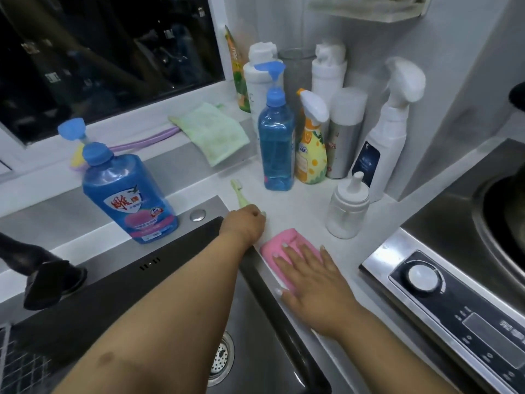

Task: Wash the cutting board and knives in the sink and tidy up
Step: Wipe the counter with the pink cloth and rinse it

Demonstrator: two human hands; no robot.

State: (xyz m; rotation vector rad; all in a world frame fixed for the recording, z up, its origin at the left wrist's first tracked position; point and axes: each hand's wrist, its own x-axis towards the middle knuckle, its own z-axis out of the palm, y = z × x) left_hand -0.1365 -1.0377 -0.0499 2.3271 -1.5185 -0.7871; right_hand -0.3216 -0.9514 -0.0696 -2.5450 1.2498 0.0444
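- The right hand lies flat on a pink cloth, fingers straight and spread, no grip closed round it; the open palm looks meant to press and slide the cloth over the white surface, which would be the tidying part of the task.
- The left hand reaches across the sink corner, its grip curled round the handle of a pale green toothbrush; the bristled head points away toward the wall, probably lifted clear of the cloth's path.
- The cloth is soft, folded, with rounded edges, and sits just beside the sink's steel rim.
- No cutting board or knives show in this view; the visible part of the dark steel basin holds only a perforated drain strainer.
- A large blue dish soap bottle of glossy plastic, with a pump top, stands on the ledge behind the sink.
- More bottles crowd the corner: clear blue, yellow sprayer, white sprayers, a small pump dispenser.
- A green waffle-textured rag drapes over the window sill.
- A steel stove panel with a round knob lies to the right.
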